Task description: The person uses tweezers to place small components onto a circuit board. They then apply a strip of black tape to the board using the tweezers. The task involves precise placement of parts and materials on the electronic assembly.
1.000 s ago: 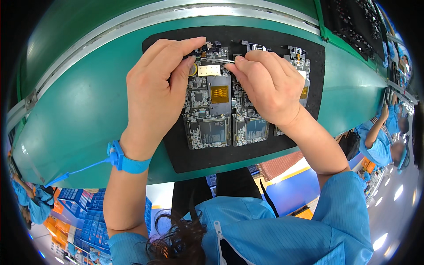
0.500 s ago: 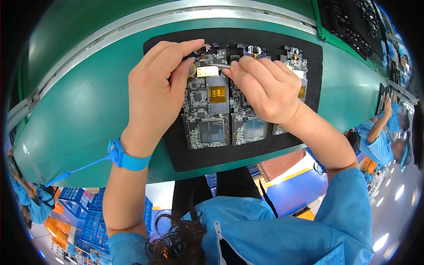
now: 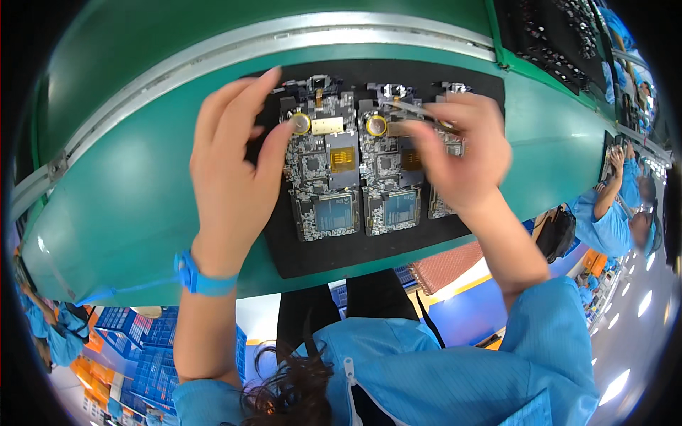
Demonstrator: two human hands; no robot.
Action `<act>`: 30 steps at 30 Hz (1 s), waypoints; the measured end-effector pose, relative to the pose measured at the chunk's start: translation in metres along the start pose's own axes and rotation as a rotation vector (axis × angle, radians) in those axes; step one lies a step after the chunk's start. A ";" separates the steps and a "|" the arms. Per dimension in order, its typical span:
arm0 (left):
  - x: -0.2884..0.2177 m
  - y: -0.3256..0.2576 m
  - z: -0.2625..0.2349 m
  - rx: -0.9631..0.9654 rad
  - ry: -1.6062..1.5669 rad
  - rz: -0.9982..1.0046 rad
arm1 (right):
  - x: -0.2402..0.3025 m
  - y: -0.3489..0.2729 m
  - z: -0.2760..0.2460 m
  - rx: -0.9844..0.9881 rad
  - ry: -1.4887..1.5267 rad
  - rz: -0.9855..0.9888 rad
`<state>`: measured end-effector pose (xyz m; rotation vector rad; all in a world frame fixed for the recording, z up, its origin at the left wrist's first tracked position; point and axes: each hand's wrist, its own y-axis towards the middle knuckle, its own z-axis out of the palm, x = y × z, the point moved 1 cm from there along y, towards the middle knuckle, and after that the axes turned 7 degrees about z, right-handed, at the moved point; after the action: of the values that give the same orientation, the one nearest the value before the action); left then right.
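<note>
Three circuit boards lie side by side on a black mat point(image 3: 320, 261). My left hand point(image 3: 231, 177) is open beside the left circuit board point(image 3: 310, 177), thumb and fingers apart. Its thumb tip is close to a round yellow-rimmed coin cell point(image 3: 301, 123) on that board; whether they touch I cannot tell. My right hand point(image 3: 472, 153), smeared by motion, holds thin metal tweezers point(image 3: 408, 108) above the middle circuit board point(image 3: 380, 170). Another coin cell point(image 3: 376, 126) shows on the middle board. My right hand partly hides the right circuit board point(image 3: 440, 204).
The green table point(image 3: 128, 177) carries the mat, with a metal rail point(image 3: 284, 35) along its far side. A blue wrist strap point(image 3: 213, 284) with a cord circles my left wrist. Dark trays of small parts point(image 3: 554, 50) sit far right. A co-worker's arm point(image 3: 609, 184) shows at right.
My left hand has opened and drawn back left from the left board. My right hand has moved right with the tweezers, uncovering the middle board's coin cell.
</note>
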<state>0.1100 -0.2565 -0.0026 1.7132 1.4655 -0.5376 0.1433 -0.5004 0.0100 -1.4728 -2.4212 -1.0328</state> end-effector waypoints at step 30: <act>0.056 -0.179 -0.196 -0.193 -0.206 -0.828 | -0.465 -0.212 -0.315 -0.145 -0.784 1.289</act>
<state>-0.0819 -0.0666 0.0178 0.8170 1.9654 -0.9276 0.1361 -1.0975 -0.0557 -3.1216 -0.9773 -0.2992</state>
